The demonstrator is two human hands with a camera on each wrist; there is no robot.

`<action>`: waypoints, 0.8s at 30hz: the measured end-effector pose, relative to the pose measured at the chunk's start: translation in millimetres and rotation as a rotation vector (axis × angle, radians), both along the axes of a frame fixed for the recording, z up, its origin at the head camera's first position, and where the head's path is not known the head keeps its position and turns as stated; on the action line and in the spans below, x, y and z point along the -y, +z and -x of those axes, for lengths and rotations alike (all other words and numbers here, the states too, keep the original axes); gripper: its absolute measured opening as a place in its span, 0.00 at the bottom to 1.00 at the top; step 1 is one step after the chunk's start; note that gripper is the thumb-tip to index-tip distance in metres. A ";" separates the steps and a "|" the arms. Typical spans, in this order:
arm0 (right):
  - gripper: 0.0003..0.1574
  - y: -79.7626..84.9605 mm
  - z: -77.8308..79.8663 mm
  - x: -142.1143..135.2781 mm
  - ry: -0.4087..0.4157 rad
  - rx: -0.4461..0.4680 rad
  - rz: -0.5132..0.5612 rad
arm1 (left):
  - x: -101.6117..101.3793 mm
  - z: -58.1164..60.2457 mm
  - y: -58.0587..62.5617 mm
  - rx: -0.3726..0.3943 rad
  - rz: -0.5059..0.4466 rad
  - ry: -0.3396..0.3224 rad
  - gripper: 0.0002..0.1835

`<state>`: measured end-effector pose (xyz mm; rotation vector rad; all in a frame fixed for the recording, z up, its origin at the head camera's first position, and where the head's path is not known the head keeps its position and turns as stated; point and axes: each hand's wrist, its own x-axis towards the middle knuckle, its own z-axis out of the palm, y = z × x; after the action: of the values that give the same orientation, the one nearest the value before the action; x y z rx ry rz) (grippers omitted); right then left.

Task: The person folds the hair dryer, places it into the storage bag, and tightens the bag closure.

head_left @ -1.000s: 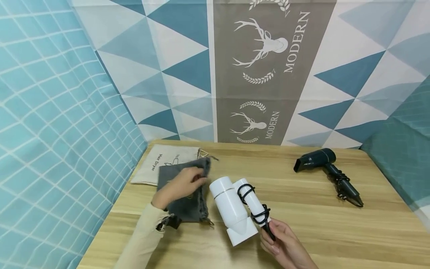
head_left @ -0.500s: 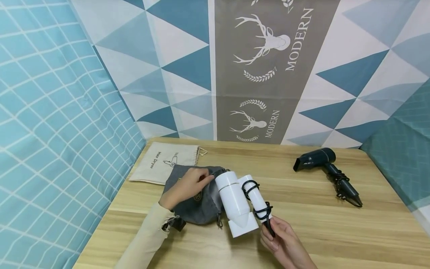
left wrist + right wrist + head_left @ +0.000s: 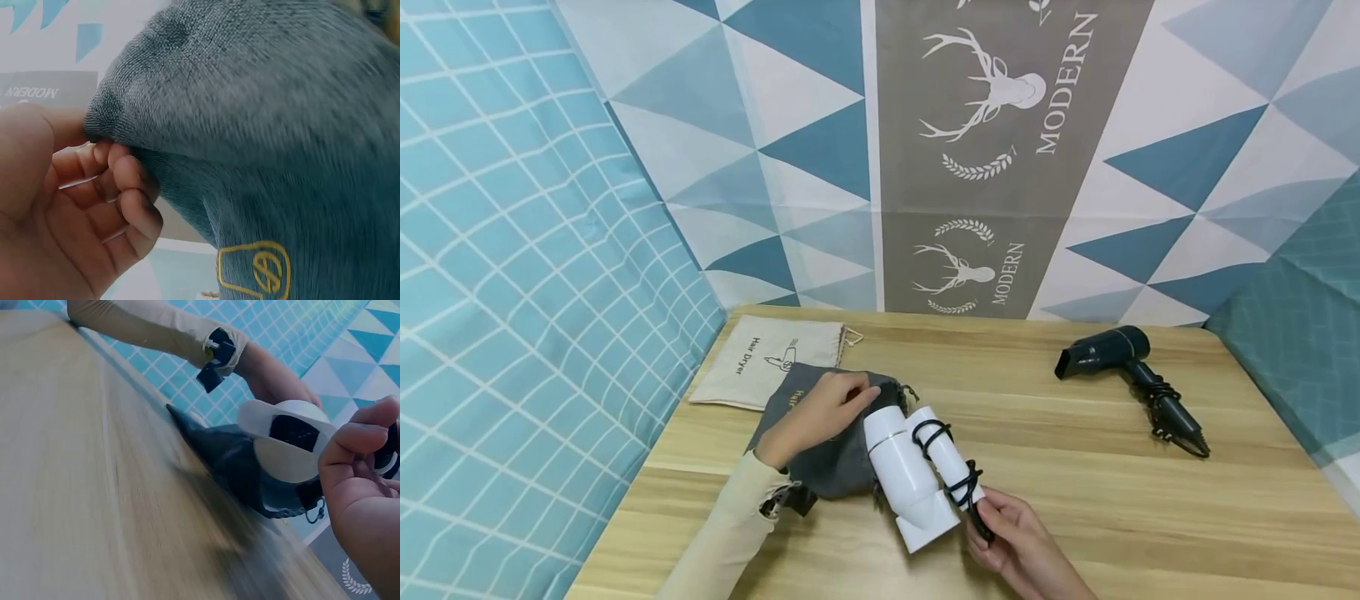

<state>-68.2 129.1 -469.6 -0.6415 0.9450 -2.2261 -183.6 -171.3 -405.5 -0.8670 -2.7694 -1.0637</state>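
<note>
My left hand [image 3: 823, 412] pinches the edge of a dark grey drawstring bag [image 3: 835, 462] between thumb and fingertips. In the left wrist view the bag's cloth [image 3: 250, 106] hangs from that pinch, with a gold printed outline low on it. My right hand [image 3: 1018, 537] grips the handle end of a white hair dryer [image 3: 902, 467]. Its handle lies folded alongside the body, wound with black cord [image 3: 958, 483]. The dryer's rear end points at the bag's mouth and overlaps it in the head view. From the right wrist, the nozzle [image 3: 294, 434] shows in front of the bag.
A cream bag [image 3: 737, 358] printed "Hair Dryer" lies flat at the back left, partly under the grey bag. At the right of the wooden table [image 3: 1075, 492] rests a dark hair dryer [image 3: 1105, 350] with its cord wrapped round the handle. Patterned cloth hangs behind.
The left hand has lifted the grey bag's edge and drawn it rightward, opening its mouth toward the dryer. The white dryer went slightly up and right, then came back down and left.
</note>
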 end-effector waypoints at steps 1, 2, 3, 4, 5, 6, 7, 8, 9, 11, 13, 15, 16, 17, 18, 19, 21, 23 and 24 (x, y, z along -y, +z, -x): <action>0.22 0.2 0.0 0.7 -0.001 -0.005 -0.026 | -0.5 -0.8 0.8 0.010 -0.002 -0.010 0.17; 0.22 0.3 0.2 1.7 -0.003 -0.006 -0.049 | -1.2 -1.8 1.3 0.017 0.002 -0.014 0.17; 0.21 0.2 0.4 2.6 -0.004 -0.003 -0.071 | -2.3 -3.2 2.0 0.024 0.003 -0.017 0.17; 0.21 -0.5 0.8 3.8 -0.004 -0.008 -0.093 | -3.5 -4.5 2.1 0.031 0.007 -0.021 0.17; 0.20 -1.3 1.0 5.2 -0.003 -0.013 -0.108 | -5.0 -6.3 2.2 0.031 0.013 -0.026 0.17; 0.20 -2.5 1.3 6.7 -0.001 -0.018 -0.122 | -6.8 -8.1 2.0 0.033 0.017 -0.035 0.17; 0.19 -3.6 1.3 8.0 0.004 -0.022 -0.130 | -8.9 -10.4 1.7 0.035 0.021 -0.044 0.17; 0.19 -4.9 1.1 9.0 0.011 -0.026 -0.134 | -11.2 -12.9 1.3 0.033 0.029 -0.051 0.17; 0.19 -6.0 0.6 9.9 0.020 -0.029 -0.138 | -13.7 -15.5 1.0 0.034 0.033 -0.060 0.17; 0.19 -7.7 -0.6 11.4 0.035 -0.033 -0.140 | -19.6 -20.2 1.3 0.012 0.048 -0.071 0.17; 0.19 -8.0 -1.3 11.8 0.036 -0.029 -0.145 | -26.0 -23.7 2.1 -0.016 0.066 -0.072 0.16; 0.20 -7.3 -1.4 11.6 0.028 -0.027 -0.152 | -32.0 -26.0 3.1 -0.052 0.087 -0.060 0.17; 0.20 -6.8 -1.2 11.1 0.023 -0.023 -0.155 | -34.8 -26.9 3.4 -0.072 0.096 -0.055 0.17; 0.20 -6.2 -0.9 10.7 0.016 -0.013 -0.163 | -37.0 -27.7 3.3 -0.084 0.102 -0.050 0.17; 0.20 -5.9 -0.5 10.0 0.016 -0.004 -0.160 | -38.9 -28.3 2.8 -0.098 0.111 -0.045 0.17; 0.19 -5.7 -0.2 9.3 0.020 0.012 -0.150 | -40.7 -28.8 2.3 -0.108 0.116 -0.044 0.17; 0.20 -5.9 0.1 7.2 0.031 0.065 -0.110 | -44.3 -29.7 1.6 -0.141 0.141 -0.043 0.17; 0.20 -6.8 0.1 4.9 0.032 0.133 -0.045 | -48.1 -30.8 2.4 -0.176 0.165 -0.042 0.17; 0.21 -7.7 0.4 3.8 0.037 0.161 0.001 | -49.9 -31.6 3.6 -0.192 0.177 -0.041 0.17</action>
<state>-68.6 125.3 -477.3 -0.4686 0.8439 -2.2081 -152.0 -121.4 -401.9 -0.9917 -2.7235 -0.7053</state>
